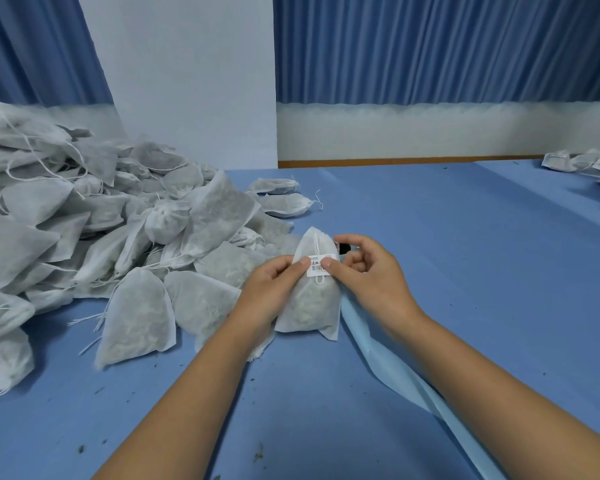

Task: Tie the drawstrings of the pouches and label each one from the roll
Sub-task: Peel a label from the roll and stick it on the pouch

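left hand [275,284]: thumb pinching | right hand [366,271]: thumb pressing, fingers curled

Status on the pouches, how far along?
Done: only a few labelled pouches, far right. In hand: left hand and right hand hold one pouch, thumbs pressing a label on over its drawstring. Left: the big pile on the left, no labels visible, many strings loose.
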Available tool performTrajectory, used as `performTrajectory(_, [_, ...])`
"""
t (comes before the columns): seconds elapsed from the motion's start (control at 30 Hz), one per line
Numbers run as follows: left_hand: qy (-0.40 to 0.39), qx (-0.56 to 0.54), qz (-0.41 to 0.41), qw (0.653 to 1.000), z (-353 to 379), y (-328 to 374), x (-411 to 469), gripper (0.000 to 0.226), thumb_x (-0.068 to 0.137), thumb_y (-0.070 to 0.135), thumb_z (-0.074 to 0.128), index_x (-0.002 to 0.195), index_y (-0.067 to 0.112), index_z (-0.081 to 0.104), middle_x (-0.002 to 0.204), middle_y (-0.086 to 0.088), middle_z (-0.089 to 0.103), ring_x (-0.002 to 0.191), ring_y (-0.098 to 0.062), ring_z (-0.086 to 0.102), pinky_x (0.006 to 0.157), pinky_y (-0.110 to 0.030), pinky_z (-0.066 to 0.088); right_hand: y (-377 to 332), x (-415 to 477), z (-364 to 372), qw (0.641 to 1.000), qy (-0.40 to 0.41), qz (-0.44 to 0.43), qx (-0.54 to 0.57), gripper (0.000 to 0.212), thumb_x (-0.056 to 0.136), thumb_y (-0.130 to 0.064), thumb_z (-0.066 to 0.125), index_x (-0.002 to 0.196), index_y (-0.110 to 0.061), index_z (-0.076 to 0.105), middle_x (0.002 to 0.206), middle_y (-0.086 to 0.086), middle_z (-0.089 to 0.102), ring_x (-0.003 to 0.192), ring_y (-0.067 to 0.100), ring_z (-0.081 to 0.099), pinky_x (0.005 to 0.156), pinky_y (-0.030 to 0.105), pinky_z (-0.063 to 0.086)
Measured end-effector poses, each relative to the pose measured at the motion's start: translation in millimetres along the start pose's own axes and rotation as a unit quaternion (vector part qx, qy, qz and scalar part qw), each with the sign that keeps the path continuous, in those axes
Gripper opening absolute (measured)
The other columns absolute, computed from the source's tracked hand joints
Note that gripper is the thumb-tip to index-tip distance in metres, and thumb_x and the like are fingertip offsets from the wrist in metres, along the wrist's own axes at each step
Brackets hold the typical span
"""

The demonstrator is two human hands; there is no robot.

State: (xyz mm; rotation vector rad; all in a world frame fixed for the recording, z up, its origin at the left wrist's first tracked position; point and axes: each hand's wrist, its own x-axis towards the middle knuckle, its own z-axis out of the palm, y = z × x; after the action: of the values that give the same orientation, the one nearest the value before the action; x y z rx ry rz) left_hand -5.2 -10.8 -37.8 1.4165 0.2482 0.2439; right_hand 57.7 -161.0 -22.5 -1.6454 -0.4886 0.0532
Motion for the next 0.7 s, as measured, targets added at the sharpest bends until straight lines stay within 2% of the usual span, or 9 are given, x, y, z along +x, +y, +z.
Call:
performTrajectory(0.07, [-0.002, -0.013, -0.003, 1.0, 0.0, 0.4, 0.5, 0.014, 0.093, 0.029, 0.066, 0.091, 0.021, 0.078, 0.098, -0.006, 0.077, 0.092, -0.021, 0.072, 0.082, -0.033, 0.056, -1.4, 1.3, -1.5, 0.999, -0.013, 0.041, -0.007, 0.02, 0.083, -0.028, 0.075, 0.098, -0.017, 0.068, 0.07, -0.006, 0.063, 0.062, 0.003, 0.056, 0.062, 0.014, 0.045])
performTrajectory(0.13, [-0.002, -0.011, -0.001, 1.0, -0.2, 1.8, -0.7, 0.015, 0.093, 0.03, 0.066, 0.088, 0.023, 0.078, 0.095, -0.005, 0.077, 0.087, -0.018, 0.072, 0.075, -0.029, 0.056, -3.1, 1.7, -3.7, 0.997, -0.045, 0.06, -0.032, 0.025, 0.085, -0.033, 0.072, 0.079, -0.009, 0.068, 0.059, -0.013, 0.058, 0.053, -0.002, 0.05, 0.053, 0.01, 0.039])
performTrajectory(0.2, [-0.009, -0.016, -0.006, 1.0, -0.2, 3.1, -2.1, 0.016, 0.094, 0.03, 0.065, 0.086, 0.024, 0.078, 0.094, -0.006, 0.077, 0.084, -0.017, 0.072, 0.071, -0.027, 0.055, -4.8, 1.7, -5.7, 0.994, -0.071, 0.081, 0.003, 0.029, 0.085, -0.032, 0.071, 0.072, -0.008, 0.062, 0.06, -0.008, 0.055, 0.053, 0.003, 0.047, 0.052, 0.012, 0.036])
performTrajectory(0.33, [-0.019, -0.075, -0.022, 0.997, 2.1, 4.4, -4.0, 0.017, 0.093, 0.028, 0.065, 0.099, 0.016, 0.076, 0.104, -0.013, 0.075, 0.093, -0.026, 0.071, 0.081, -0.035, 0.056, -7.9, -0.9, -4.3, 0.988, -0.088, 0.116, 0.051, 0.029, 0.086, -0.036, 0.069, 0.079, -0.009, 0.062, 0.073, 0.005, 0.055, 0.07, 0.016, 0.047, 0.065, 0.026, 0.038])
performTrajectory(0.43, [0.043, -0.106, -0.006, 0.993, 5.6, 7.1, -3.3, 0.016, 0.094, 0.025, 0.064, 0.088, 0.017, 0.075, 0.093, -0.01, 0.076, 0.085, -0.024, 0.071, 0.077, -0.034, 0.056, -12.2, -1.7, -5.7, 0.99, -0.111, 0.086, 0.015, 0.027, 0.09, -0.039, 0.063, 0.087, -0.013, 0.067, 0.07, -0.008, 0.06, 0.063, 0.006, 0.052, 0.059, 0.017, 0.038])
performTrajectory(0.47, [0.069, -0.109, 0.007, 0.992, 5.6, 8.3, -2.6, 0.019, 0.095, 0.025, 0.063, 0.083, 0.019, 0.075, 0.09, -0.009, 0.076, 0.083, -0.023, 0.071, 0.076, -0.035, 0.056, -14.4, -2.5, -6.4, 0.989, -0.128, 0.073, 0.0, 0.021, 0.09, -0.037, 0.064, 0.092, -0.016, 0.065, 0.069, -0.01, 0.063, 0.062, 0.003, 0.055, 0.057, 0.013, 0.039])
performTrajectory(0.53, [0.111, -0.093, 0.027, 0.989, 4.6, 11.1, -1.3, 0.025, 0.096, 0.027, 0.062, 0.076, 0.021, 0.075, 0.086, -0.006, 0.075, 0.081, -0.02, 0.07, 0.076, -0.035, 0.055, -14.0, -4.2, -6.6, 0.986, -0.157, 0.049, -0.031, 0.021, 0.088, -0.026, 0.069, 0.098, -0.018, 0.052, 0.073, -0.002, 0.066, 0.066, 0.009, 0.055, 0.062, 0.016, 0.039])
performTrajectory(0.6, [0.147, -0.043, 0.035, 0.988, 3.1, 12.1, -1.2, 0.03, 0.097, 0.034, 0.06, 0.075, 0.017, 0.074, 0.082, -0.004, 0.074, 0.078, -0.017, 0.069, 0.073, -0.031, 0.055, -11.9, -6.3, -3.5, 0.986, -0.16, 0.004, -0.036, 0.024, 0.088, -0.014, 0.068, 0.093, -0.016, 0.044, 0.072, 0.009, 0.058, 0.065, 0.019, 0.045, 0.063, 0.024, 0.037])
performTrajectory(0.7, [0.161, 0.01, 0.031, 0.986, 2.4, 14.2, -1.8, 0.048, 0.1, 0.045, 0.05, 0.079, 0.005, 0.068, 0.075, -0.004, 0.069, 0.071, -0.013, 0.067, 0.066, -0.025, 0.053, -10.0, -3.9, -3.1, 0.993, -0.111, -0.036, -0.007, 0.022, 0.091, 0.002, 0.056, 0.08, -0.016, 0.05, 0.067, 0.011, 0.05, 0.057, 0.019, 0.035, 0.055, 0.028, 0.03])
